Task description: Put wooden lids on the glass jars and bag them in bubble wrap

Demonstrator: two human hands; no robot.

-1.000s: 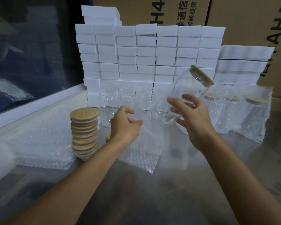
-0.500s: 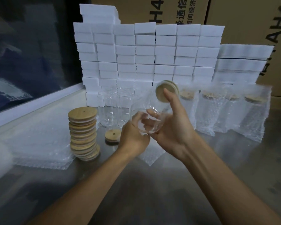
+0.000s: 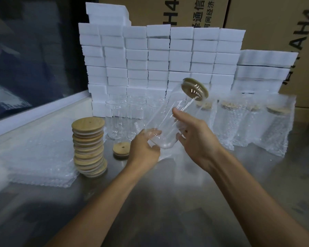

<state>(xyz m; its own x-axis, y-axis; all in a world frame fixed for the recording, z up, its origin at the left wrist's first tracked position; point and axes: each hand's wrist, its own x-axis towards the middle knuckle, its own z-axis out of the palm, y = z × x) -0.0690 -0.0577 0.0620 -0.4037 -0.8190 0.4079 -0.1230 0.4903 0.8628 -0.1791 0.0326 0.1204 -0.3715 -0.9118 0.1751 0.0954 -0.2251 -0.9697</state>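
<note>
A clear glass jar (image 3: 169, 120) with a wooden lid (image 3: 194, 89) hangs tilted over the table, lid up and to the right, base down and to the left. My right hand (image 3: 196, 139) grips its body from the right, thumb on top. My left hand (image 3: 144, 148) is at the jar's base, fingers pinched on a clear bubble wrap bag (image 3: 165, 155) that droops below both hands. How far the base sits inside the bag I cannot tell. A tall stack of wooden lids (image 3: 87, 145) stands to the left, with a small pile of lids (image 3: 121, 148) beside it.
Empty glass jars (image 3: 118, 120) stand behind the lids. Several bagged, lidded jars (image 3: 243, 125) line the right. Flat bubble wrap bags (image 3: 39, 157) lie at the left. A wall of white boxes (image 3: 159, 59) and cardboard cartons (image 3: 268, 32) close the back.
The jar has swung from lying with its lid facing me to tilted, lid up and right. My left hand stays at its base with the bag.
</note>
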